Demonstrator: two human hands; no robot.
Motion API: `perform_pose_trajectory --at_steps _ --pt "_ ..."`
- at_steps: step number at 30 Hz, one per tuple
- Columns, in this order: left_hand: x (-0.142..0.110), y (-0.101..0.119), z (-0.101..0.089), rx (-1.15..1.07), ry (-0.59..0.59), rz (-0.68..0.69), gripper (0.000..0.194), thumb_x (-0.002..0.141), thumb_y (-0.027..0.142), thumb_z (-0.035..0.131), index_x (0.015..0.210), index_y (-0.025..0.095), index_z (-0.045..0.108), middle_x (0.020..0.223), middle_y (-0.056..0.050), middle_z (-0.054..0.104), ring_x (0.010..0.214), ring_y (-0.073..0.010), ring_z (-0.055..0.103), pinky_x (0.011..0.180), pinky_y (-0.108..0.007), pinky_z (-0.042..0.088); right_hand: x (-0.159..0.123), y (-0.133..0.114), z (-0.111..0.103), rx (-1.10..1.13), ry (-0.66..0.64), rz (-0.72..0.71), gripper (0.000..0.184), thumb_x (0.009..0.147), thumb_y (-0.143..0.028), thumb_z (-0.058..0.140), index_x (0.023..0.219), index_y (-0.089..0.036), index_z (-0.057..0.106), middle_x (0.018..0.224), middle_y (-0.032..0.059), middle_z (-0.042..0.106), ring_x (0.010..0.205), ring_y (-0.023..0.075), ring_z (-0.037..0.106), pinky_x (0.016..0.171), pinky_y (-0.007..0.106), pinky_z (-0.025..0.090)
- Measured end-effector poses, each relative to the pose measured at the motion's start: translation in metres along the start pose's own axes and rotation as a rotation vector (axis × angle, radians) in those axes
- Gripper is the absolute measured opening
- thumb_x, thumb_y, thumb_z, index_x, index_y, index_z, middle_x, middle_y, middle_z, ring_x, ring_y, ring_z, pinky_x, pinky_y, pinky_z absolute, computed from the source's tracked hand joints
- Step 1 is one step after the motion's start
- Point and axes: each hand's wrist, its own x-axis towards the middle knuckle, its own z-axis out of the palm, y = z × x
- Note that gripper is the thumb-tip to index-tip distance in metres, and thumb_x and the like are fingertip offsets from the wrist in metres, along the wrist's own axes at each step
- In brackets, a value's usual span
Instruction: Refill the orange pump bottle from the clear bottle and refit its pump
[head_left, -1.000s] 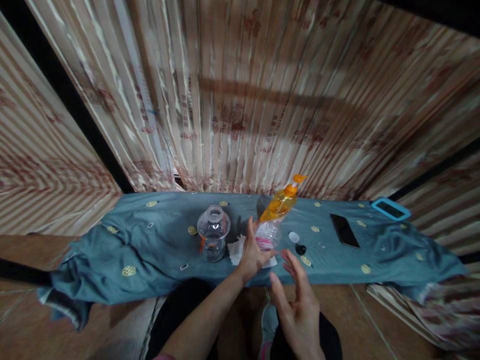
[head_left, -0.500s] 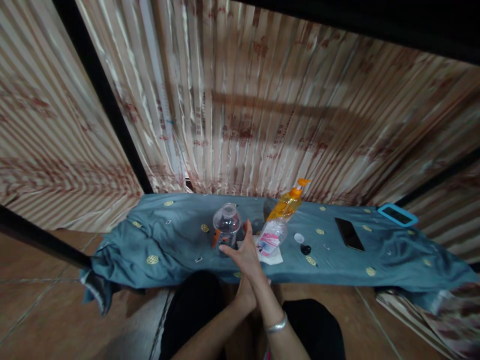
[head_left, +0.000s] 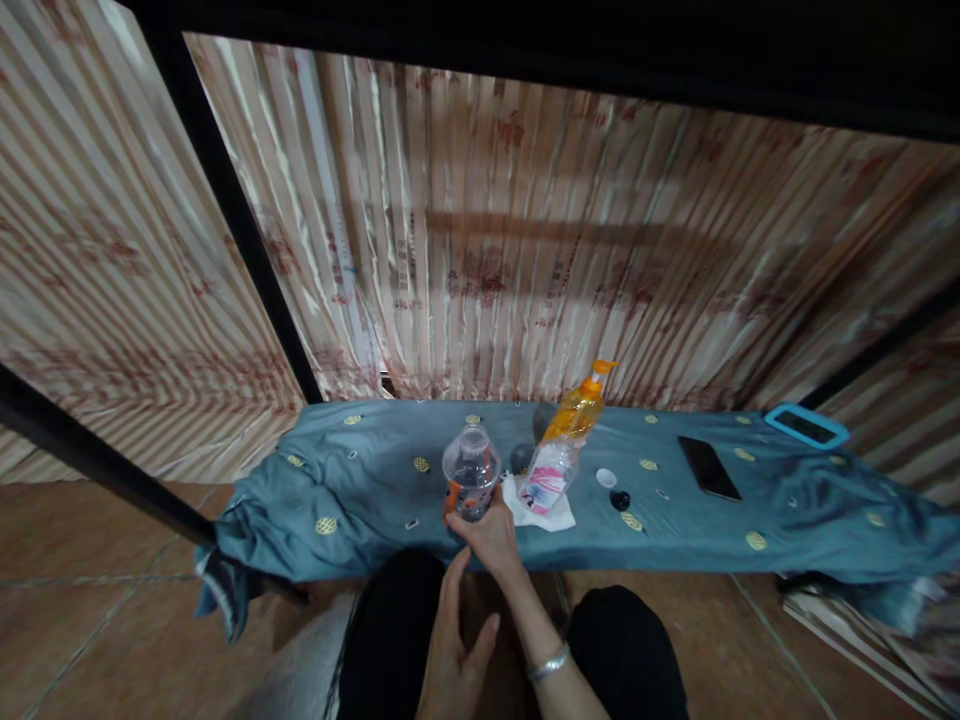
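Observation:
A clear plastic cup with a domed lid and orange print stands near the front edge of the cloth-covered surface. My right hand, with a silver bracelet at its wrist, is wrapped round the lower part of the cup. Below it, over my lap, my left hand holds nothing, its thumb and fingers apart. Just right of the cup, a clear bottle with a pink-and-white label stands on a white tissue. Behind that bottle is a pump bottle with yellow-orange liquid.
Right of the bottles lie a small white cap and a black cap. A dark phone and a blue-framed device are farther right. Black metal bars and a striped curtain surround the blue-green cloth.
My right hand has closed round the cup, where before its fingers were spread beside it. My left hand has come out from beneath the right wrist and drawn back toward my lap.

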Motion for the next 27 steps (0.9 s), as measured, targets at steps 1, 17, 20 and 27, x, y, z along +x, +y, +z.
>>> perform_pose_trajectory --at_steps 1,17,20,27 --pt "0.002 0.012 -0.005 0.022 0.016 0.027 0.062 0.081 0.039 0.06 0.137 0.022 0.038 0.146 -0.012 0.04 0.137 -0.0299 0.035 0.115 -0.051 0.026 -0.011 -0.004 -0.009 0.001 -0.002 0.001 0.044 0.072 -0.033 0.072 0.109 -0.017 0.054 0.093 0.0009 0.063 0.083 0.0152 0.061 0.081 0.039 0.05" --pt "0.002 0.116 0.056 -0.342 -0.28 0.021 0.089 0.053 0.044 0.08 0.13 0.018 0.043 0.117 -0.009 0.064 0.106 -0.0288 0.061 0.094 -0.039 0.05 -0.15 0.033 -0.126 0.515 0.062 0.052 0.068 0.055 -0.045 0.079 0.118 -0.03 0.057 0.119 0.0028 0.065 0.111 0.0226 0.059 0.096 0.033 0.045" --pt "-0.001 0.132 0.075 -0.466 -0.337 0.039 0.079 0.056 0.044 0.079 0.124 0.019 0.047 0.11 -0.007 0.066 0.099 -0.0262 0.063 0.089 -0.037 0.052 -0.164 0.059 -0.141 0.832 0.106 0.144 0.054 0.069 -0.064 0.061 0.117 -0.04 0.059 0.131 -0.0012 0.058 0.119 0.021 0.055 0.101 0.041 0.042" --pt "-0.01 0.15 0.112 -0.667 -0.435 0.055 0.074 0.056 0.034 0.08 0.121 0.02 0.049 0.114 -0.008 0.064 0.102 -0.0252 0.062 0.092 -0.037 0.05 -0.178 0.093 -0.158 1.136 0.089 0.308 0.048 0.059 -0.076 0.06 0.089 -0.04 0.072 0.104 0.0005 0.07 0.1 0.0257 0.066 0.095 0.051 0.046"
